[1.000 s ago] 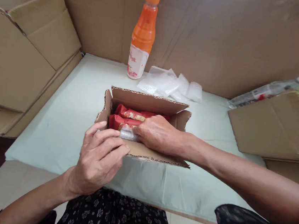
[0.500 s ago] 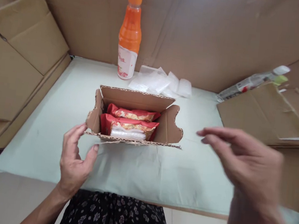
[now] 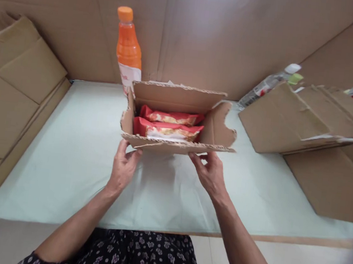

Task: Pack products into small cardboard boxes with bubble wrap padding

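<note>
An open cardboard box with torn, ragged edges sits over the middle of the table, its flaps standing up. Inside lie two red snack packets, one behind the other, with a strip of whitish wrap showing at the front. My left hand grips the box's near left corner, thumb on the front wall. At the near right, my right hand holds the same box with its thumb against the front. Most of the fingers are hidden behind the cardboard. A shadow falls on the cloth below the box.
Behind the box's left side stands an orange drink bottle. At the right, a clear bottle with a white cap leans behind stacked cardboard boxes. More cardboard is on the left. A pale green cloth covers the table.
My right hand has come in from the right and taken hold of the box's right side. The left hand has closed on the left side. The box now hides the clear plastic wrap behind it.
</note>
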A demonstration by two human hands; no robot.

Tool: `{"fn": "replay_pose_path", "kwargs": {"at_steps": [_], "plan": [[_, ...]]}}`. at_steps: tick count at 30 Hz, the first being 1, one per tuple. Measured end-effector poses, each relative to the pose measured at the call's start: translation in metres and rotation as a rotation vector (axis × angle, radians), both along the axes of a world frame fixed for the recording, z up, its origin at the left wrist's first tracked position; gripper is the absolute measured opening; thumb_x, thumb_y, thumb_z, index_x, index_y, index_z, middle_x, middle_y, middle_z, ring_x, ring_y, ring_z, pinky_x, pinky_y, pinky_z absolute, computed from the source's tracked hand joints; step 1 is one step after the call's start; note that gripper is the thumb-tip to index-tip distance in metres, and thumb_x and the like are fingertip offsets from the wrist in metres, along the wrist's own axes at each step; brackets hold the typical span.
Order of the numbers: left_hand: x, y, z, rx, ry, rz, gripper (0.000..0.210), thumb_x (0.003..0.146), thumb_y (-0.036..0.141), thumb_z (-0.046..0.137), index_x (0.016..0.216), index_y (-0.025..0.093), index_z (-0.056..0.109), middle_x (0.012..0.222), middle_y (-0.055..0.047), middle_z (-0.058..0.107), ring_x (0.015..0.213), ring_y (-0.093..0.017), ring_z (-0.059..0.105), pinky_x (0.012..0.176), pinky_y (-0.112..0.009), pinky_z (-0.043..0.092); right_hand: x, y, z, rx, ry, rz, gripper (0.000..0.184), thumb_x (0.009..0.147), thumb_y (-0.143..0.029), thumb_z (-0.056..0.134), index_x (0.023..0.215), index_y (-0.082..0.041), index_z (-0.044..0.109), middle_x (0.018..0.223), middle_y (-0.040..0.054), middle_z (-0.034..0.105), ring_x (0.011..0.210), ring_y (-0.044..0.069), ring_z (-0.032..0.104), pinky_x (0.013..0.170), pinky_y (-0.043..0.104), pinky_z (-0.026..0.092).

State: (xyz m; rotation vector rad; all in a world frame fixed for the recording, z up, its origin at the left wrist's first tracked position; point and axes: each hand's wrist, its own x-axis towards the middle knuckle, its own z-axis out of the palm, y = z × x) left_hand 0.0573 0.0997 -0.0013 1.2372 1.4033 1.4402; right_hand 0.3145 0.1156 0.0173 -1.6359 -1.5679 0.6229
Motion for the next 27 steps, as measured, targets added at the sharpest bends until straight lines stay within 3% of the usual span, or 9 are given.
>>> {"fn": "replay_pose_path", "kwargs": {"at_steps": [3, 8, 11, 14, 18, 20, 23, 27], "plan": [[0.035, -0.006, 0.000, -0.076, -0.011, -0.203, 0.036, 0.092, 0.041, 0.063, 0.121, 0.020, 0.062, 0.123, -0.009, 0.066, 0.115, -0.020, 0.063, 0.090, -0.030, 0.056, 0.044, -0.046, 0.001, -0.052, -0.056, -0.137, 0.035, 0.082, -0.053, 0.063, 0.091, -0.019, 0.060, 0.084, 0.0070, 0.070, 0.066, 0.019, 0.061, 0.058, 0.031, 0.051], [0.097, -0.005, -0.017, -0.132, 0.021, -0.497, 0.040, 0.092, 0.040, 0.059, 0.126, 0.019, 0.062, 0.134, -0.012, 0.063, 0.123, -0.025, 0.061, 0.099, -0.039, 0.054, 0.095, -0.125, -0.013, -0.134, -0.066, -0.413, 0.036, 0.081, -0.055, 0.062, 0.087, -0.019, 0.060, 0.079, 0.0081, 0.071, 0.068, 0.021, 0.064, 0.057, 0.033, 0.051], [0.164, 0.015, -0.024, -0.119, -0.030, -0.672, 0.045, 0.090, 0.036, 0.060, 0.132, 0.020, 0.059, 0.137, -0.013, 0.062, 0.129, -0.028, 0.057, 0.103, -0.045, 0.052, 0.128, -0.159, -0.024, -0.114, -0.062, -0.639, 0.043, 0.079, -0.061, 0.064, 0.089, -0.019, 0.062, 0.083, 0.0104, 0.072, 0.069, 0.023, 0.065, 0.056, 0.033, 0.050], [0.244, 0.032, -0.031, -0.166, -0.089, -0.795, 0.062, 0.085, 0.034, 0.065, 0.144, 0.020, 0.049, 0.149, -0.017, 0.051, 0.137, -0.032, 0.050, 0.108, -0.049, 0.049, 0.156, -0.184, -0.033, -0.023, -0.005, -0.826, 0.050, 0.079, -0.061, 0.066, 0.105, -0.018, 0.064, 0.100, 0.0133, 0.074, 0.082, 0.024, 0.068, 0.068, 0.037, 0.054], [0.325, 0.023, -0.044, -0.194, -0.100, -0.910, 0.090, 0.079, 0.034, 0.071, 0.157, 0.020, 0.028, 0.168, -0.021, 0.013, 0.154, -0.040, 0.024, 0.109, -0.051, 0.049, 0.174, -0.203, -0.041, 0.105, 0.214, -0.917, 0.075, 0.083, -0.055, 0.069, 0.145, -0.021, 0.047, 0.143, 0.0200, 0.058, 0.119, 0.030, 0.065, 0.093, 0.046, 0.055], [0.347, 0.007, -0.049, -0.181, -0.095, -1.044, 0.096, 0.074, 0.031, 0.074, 0.157, 0.018, 0.028, 0.167, -0.022, 0.015, 0.155, -0.041, 0.022, 0.111, -0.054, 0.047, 0.180, -0.205, -0.045, 0.101, 0.303, -0.919, 0.082, 0.081, -0.054, 0.073, 0.150, -0.022, 0.042, 0.152, 0.0213, 0.050, 0.125, 0.032, 0.063, 0.099, 0.049, 0.054], [0.366, -0.008, -0.054, -0.142, -0.077, -1.222, 0.098, 0.069, 0.029, 0.076, 0.157, 0.018, 0.032, 0.164, -0.021, 0.028, 0.152, -0.040, 0.028, 0.117, -0.057, 0.040, 0.193, -0.200, -0.050, 0.096, 0.344, -0.886, 0.081, 0.079, -0.054, 0.075, 0.147, -0.021, 0.047, 0.152, 0.0205, 0.050, 0.127, 0.033, 0.062, 0.101, 0.051, 0.053], [0.389, 0.000, -0.053, -0.124, -0.036, -1.297, 0.102, 0.068, 0.029, 0.076, 0.158, 0.018, 0.031, 0.167, -0.020, 0.025, 0.155, -0.040, 0.022, 0.123, -0.060, 0.027, 0.219, -0.179, -0.057, 0.138, 0.336, -0.884, 0.079, 0.078, -0.054, 0.074, 0.144, -0.018, 0.051, 0.149, 0.0201, 0.053, 0.128, 0.034, 0.060, 0.100, 0.050, 0.054]]}}
